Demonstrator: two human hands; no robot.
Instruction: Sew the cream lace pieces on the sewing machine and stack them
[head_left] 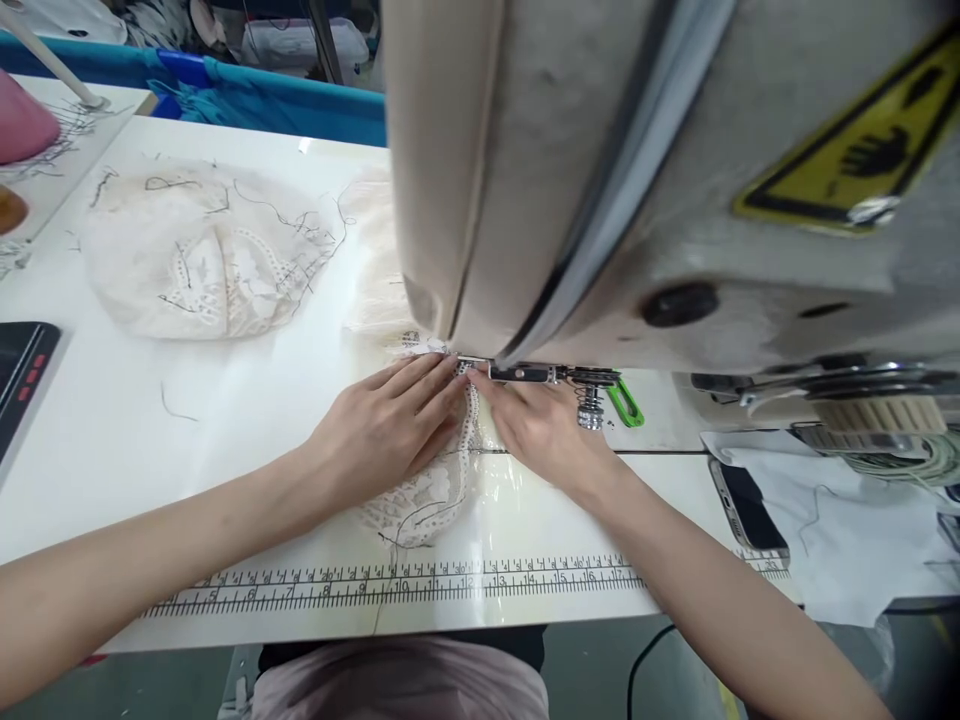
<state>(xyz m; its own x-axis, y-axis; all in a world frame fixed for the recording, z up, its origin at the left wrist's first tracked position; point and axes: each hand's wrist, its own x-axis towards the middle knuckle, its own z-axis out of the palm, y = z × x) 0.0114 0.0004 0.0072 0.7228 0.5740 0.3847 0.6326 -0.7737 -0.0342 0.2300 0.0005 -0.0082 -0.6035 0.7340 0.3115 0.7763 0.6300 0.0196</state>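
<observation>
A cream lace fabric piece [427, 500] lies under the needle area of the sewing machine [525, 180], its scalloped trim running toward the front edge. My left hand [390, 410] rests flat on it, fingers stretched toward the needle. On the right side of the trim, my right hand [540, 420] has its fingertips at the lace edge, partly hidden by the machine head and its thread tension knob [590, 405]. Whether those fingers pinch the lace, I cannot tell. More pale fabric [375, 270] extends behind the left hand.
Another cream lace piece [210, 255] with loose dark threads lies at the back left. A printed ruler [465, 580] runs along the front edge. On the right are a phone [746, 505], a green thread snipper [625, 402] and white cloth [840, 550]. A black device [22, 375] sits left.
</observation>
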